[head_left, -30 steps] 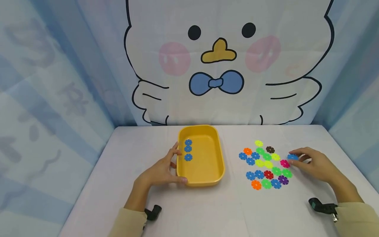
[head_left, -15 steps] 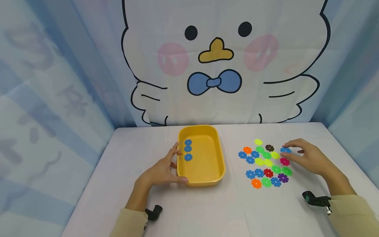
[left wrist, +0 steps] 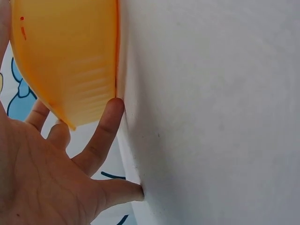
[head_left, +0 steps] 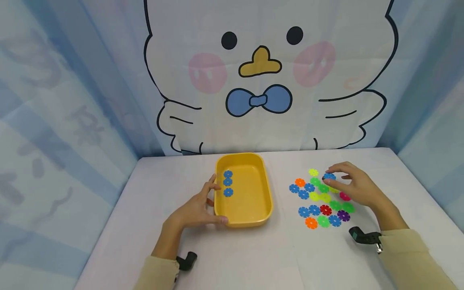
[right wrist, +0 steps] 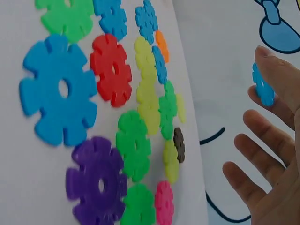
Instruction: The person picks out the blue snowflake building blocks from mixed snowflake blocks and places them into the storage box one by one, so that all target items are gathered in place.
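On the left half of the table, a yellow tray (head_left: 250,209) holds three blue flower-shaped plastic discs (head_left: 228,182) along its left side. My left hand (head_left: 193,209) holds the tray by its left side, the thumb over the near corner and the fingers spread along the rim and wall. Between thumb and index finger, my right hand (head_left: 357,185) pinches a blue notched disc (right wrist: 263,85), raised over the far right of the loose discs. The other fingers of that hand are loosely bent and hold nothing.
Several loose discs lie on the white table (head_left: 261,257) right of the tray, among them a red disc (head_left: 325,210), a purple disc (head_left: 343,216) and an orange disc (head_left: 311,223). A cloth backdrop (head_left: 261,129) with a cartoon face hangs behind the table.
My right hand has moved left and away from me with the blue disc, from the right edge of the loose discs to over their far side. My left hand and the tray stay put.
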`<state>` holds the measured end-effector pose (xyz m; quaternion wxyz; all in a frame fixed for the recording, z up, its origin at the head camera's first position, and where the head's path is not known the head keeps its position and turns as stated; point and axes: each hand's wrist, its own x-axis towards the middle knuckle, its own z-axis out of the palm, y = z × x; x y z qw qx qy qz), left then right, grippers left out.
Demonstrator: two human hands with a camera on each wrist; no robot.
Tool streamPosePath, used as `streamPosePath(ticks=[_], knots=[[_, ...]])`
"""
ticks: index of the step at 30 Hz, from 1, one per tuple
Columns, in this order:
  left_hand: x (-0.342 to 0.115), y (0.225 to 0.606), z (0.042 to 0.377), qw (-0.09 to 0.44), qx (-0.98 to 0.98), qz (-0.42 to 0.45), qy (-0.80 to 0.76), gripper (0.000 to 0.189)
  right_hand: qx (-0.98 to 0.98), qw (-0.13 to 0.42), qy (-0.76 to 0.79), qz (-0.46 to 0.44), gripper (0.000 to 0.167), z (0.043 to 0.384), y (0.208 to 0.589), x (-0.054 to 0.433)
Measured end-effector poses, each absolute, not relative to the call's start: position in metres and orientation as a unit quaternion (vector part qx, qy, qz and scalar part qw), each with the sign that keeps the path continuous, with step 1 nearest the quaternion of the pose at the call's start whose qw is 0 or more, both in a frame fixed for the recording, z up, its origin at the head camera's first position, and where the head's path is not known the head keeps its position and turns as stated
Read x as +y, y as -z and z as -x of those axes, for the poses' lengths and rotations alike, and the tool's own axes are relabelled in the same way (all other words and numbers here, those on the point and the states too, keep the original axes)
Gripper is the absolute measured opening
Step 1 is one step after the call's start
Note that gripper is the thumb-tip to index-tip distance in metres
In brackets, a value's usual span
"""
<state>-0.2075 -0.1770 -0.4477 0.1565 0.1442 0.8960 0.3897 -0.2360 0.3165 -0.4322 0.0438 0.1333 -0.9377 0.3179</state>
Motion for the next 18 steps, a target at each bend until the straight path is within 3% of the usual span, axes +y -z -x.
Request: streamPosePath(ticks=[5,12,18], knots=[[-0.177,0.449,0.207,0.158,0.895,-0.147,-0.390,0.111,-0.933,0.052,-0.322,-0.153,0.042,0.245,0.428,0.301],[-0.176,0.450,0.207,0.150,0.895,-0.147,-0.393,0.122,-0.924,0.053,-0.330,-0.182,0.038,0.253,0.416,0.283],[-0.179,0.448,0.206,0.156,0.893,-0.149,-0.396,0.109,-0.915,0.062,-0.349,-0.192,0.037,0.258,0.411,0.270]])
